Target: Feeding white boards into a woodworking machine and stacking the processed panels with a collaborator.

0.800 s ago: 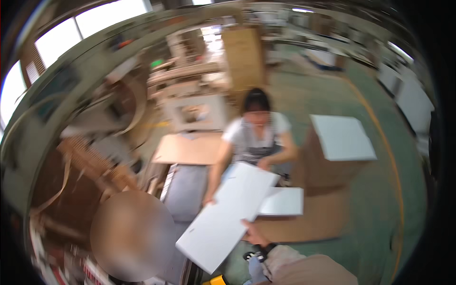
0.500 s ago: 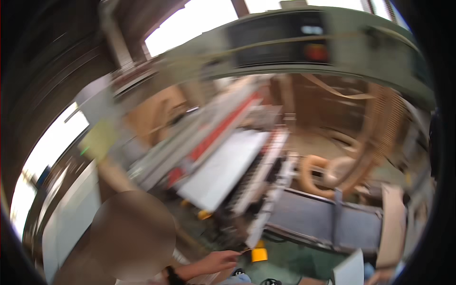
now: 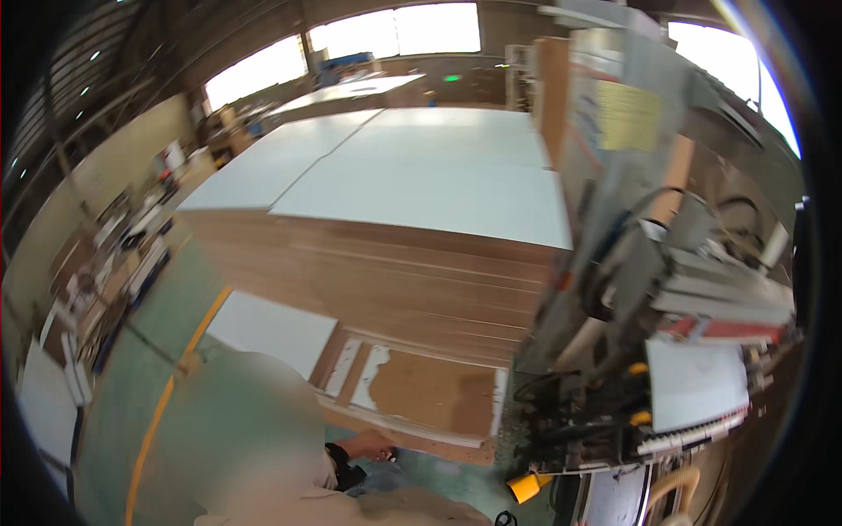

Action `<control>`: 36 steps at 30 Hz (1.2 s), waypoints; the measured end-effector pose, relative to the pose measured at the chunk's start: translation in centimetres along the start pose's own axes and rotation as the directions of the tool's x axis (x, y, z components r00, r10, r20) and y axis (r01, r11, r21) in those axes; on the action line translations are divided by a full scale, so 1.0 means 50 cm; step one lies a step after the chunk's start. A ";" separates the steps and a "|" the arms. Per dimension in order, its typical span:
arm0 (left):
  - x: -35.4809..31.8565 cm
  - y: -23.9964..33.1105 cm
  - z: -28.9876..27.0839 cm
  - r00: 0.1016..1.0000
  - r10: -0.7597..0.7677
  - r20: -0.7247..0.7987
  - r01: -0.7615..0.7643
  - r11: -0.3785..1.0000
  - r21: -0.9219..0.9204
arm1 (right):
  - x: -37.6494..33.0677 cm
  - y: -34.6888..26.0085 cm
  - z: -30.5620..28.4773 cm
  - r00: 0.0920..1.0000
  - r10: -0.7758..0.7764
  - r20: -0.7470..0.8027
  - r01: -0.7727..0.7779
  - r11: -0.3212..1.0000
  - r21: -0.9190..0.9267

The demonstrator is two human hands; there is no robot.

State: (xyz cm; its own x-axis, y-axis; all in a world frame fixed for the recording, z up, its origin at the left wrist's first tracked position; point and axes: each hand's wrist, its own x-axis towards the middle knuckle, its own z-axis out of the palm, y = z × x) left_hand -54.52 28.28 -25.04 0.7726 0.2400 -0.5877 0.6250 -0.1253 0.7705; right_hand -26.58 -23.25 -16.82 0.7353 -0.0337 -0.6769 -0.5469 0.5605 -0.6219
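At the bottom centre is my left hand (image 3: 375,444), with a black band (image 3: 349,473) round its wrist. Its fingers look curled, and a small pale and dark spot shows at their tips; I cannot make out what it is. Just beyond the hand lies a low stack of boards (image 3: 434,394), its top a brown sheet with ragged white edges. A white panel (image 3: 276,331) lies to the left of it. Beige cloth of my clothing (image 3: 421,507) fills the lower edge. My right hand is out of view. A blurred patch hides the area left of my forearm.
A tall stack of white-topped boards (image 3: 430,184) stands ahead. On the right is a machine (image 3: 702,289) with a white panel (image 3: 697,386) on it and a yellow part (image 3: 524,487) low down. A yellow line (image 3: 158,408) crosses the green floor at left.
My view has swung left, from the machine to the board stacks. The white panel and the hand at the lower right have left the view. My left hand's fingers look more curled.
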 end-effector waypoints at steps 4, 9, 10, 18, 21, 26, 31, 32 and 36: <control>-0.165 -0.418 -0.252 0.765 -0.229 -0.603 0.029 0.946 -0.322 | 0.060 0.216 0.318 0.723 0.431 0.540 -0.343 0.902 -0.260; -0.280 -0.582 -0.610 0.094 -0.737 -0.669 0.017 0.673 -0.739 | -0.096 0.609 0.670 0.550 0.697 0.459 -0.024 0.563 -0.826; -0.427 -0.641 -0.671 -0.124 -0.609 -0.784 0.208 0.756 -0.620 | -0.160 0.697 0.746 0.432 0.802 0.412 0.021 0.447 -0.894; -0.460 -0.709 -0.994 0.016 -0.328 -0.944 0.673 0.702 -0.233 | -0.322 1.143 0.817 0.401 0.807 0.433 0.530 0.181 -0.828; -0.518 -0.801 -1.046 -0.013 -0.157 -0.988 0.490 0.860 -0.143 | -0.374 1.196 0.791 0.334 0.708 0.623 0.464 0.452 -0.762; -0.492 -0.781 -1.074 0.175 -0.610 -0.773 0.098 0.792 -0.602 | -0.404 1.168 0.835 0.386 0.772 0.505 0.549 0.248 -0.798; -0.440 -0.715 -1.069 -0.052 -0.546 -0.836 0.149 0.824 -0.547 | -0.406 1.154 0.859 0.476 0.822 0.314 0.401 0.115 -0.909; -0.447 -0.702 -1.069 -0.020 -0.566 -0.824 0.215 0.802 -0.557 | -0.404 1.150 0.860 0.479 0.820 0.313 0.393 0.118 -0.912; -0.527 -0.786 -1.079 -0.121 -0.324 -0.938 0.483 0.807 -0.341 | -0.415 1.141 0.868 0.408 0.877 0.252 0.301 0.131 -0.945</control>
State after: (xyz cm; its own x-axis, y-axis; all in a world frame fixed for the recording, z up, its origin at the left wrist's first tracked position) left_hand -105.47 78.82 -26.50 -0.4003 0.9149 0.0530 0.8393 0.3428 0.4220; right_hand -55.66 45.33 -21.15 -0.0789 0.6867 -0.7227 -0.2287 -0.7181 -0.6573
